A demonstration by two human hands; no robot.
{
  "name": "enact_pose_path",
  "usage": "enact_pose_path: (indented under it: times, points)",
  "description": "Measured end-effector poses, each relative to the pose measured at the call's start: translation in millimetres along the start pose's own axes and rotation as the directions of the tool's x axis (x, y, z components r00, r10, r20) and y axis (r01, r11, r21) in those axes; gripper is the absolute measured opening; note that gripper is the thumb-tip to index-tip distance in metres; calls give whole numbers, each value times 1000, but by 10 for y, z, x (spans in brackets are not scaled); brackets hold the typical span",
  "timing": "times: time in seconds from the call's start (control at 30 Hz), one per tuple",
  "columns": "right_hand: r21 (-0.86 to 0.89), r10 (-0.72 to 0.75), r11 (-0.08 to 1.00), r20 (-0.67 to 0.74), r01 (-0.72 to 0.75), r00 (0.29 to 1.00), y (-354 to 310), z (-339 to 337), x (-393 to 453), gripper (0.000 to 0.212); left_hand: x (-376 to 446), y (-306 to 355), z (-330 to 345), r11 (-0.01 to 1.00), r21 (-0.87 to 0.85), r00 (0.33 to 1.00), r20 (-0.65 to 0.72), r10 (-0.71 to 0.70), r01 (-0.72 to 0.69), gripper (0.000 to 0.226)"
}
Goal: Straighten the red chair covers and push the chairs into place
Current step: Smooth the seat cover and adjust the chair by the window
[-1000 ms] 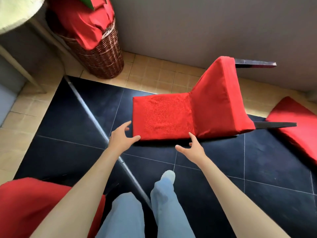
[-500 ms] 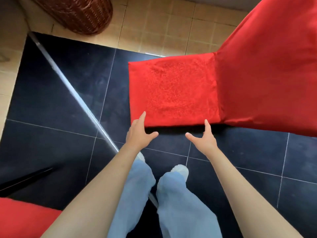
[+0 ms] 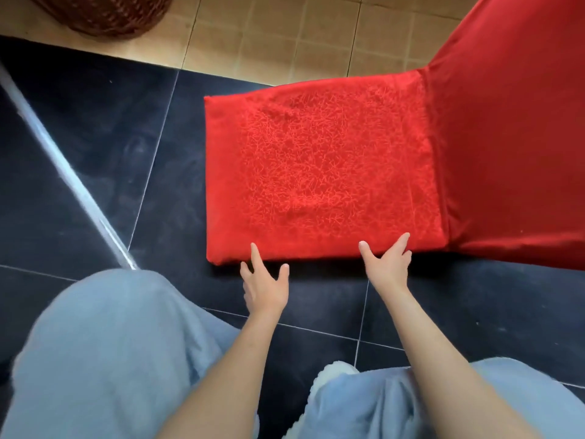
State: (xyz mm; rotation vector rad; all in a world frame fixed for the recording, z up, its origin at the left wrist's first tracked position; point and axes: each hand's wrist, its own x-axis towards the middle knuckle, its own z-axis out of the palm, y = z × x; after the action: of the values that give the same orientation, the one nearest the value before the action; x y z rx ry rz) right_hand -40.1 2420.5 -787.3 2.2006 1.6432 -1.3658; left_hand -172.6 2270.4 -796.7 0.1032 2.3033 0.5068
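A chair in a red cover (image 3: 332,172) lies tipped over on the dark tile floor. Its flat patterned panel faces up, and the other covered part rises at the right. My left hand (image 3: 264,282) is at the near edge of that panel, fingers spread, with the index fingertip touching the fabric. My right hand (image 3: 387,264) is further right on the same edge, fingers straight and touching the cover, holding nothing. Whether any fingers reach under the edge is hidden.
A wicker basket (image 3: 104,14) stands at the top left on beige tiles. A shiny metal strip (image 3: 63,166) runs diagonally across the dark floor at the left. My knees in light blue trousers (image 3: 110,350) fill the lower view.
I have crouched and moved closer, so the chair fills more of the view. Both hands have reached forward from just short of the cover's near edge to touching it.
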Motion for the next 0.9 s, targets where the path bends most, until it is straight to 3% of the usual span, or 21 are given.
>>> enact_pose_path:
  times: [0.27,0.57,0.73,0.9]
  points:
    - [196,94,978,-81,-76,992,128,392,371,107,269,119,567,890,-442,972,-133,-194,117,89]
    - [416,86,908,-85,-43,993,170,458,467,116,343,199,687,881,-448,967,-117,-227,153,107]
    - [459,93,888,-108,-33,990,173,511,494,120,383,324,730,794,-560,934,-94,-344,236,115]
    - [475,98,880,-116,-31,988,178,497,519,123,418,413,749,628,-726,916,6,-402,280,121]
